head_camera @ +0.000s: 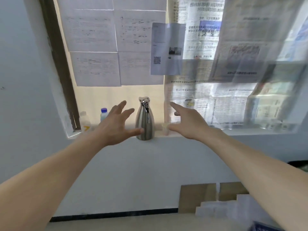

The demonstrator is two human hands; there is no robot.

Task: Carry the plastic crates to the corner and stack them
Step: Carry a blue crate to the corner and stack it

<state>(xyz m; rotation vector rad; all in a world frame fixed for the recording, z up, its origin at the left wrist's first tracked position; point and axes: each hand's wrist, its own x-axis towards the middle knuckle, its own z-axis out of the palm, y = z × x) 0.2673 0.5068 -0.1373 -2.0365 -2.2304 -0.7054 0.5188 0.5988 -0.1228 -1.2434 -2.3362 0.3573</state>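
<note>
No plastic crate shows clearly in the head view; only a dark blue edge (263,226) peeks in at the bottom right, too little to identify. Both my arms stretch forward toward a windowsill. My left hand (115,125) is spread with straight fingers, empty, just left of a steel thermos jug (144,120). My right hand (188,120) is also spread and empty, just right of the jug. Neither hand holds anything.
The windowsill (191,135) carries the jug, a blue-capped bottle (104,114), a pale bottle (84,119) and a small cup (165,129). Papers and newspapers cover the window. Flattened cardboard (196,197) and white boards (225,209) lean against the wall at lower right.
</note>
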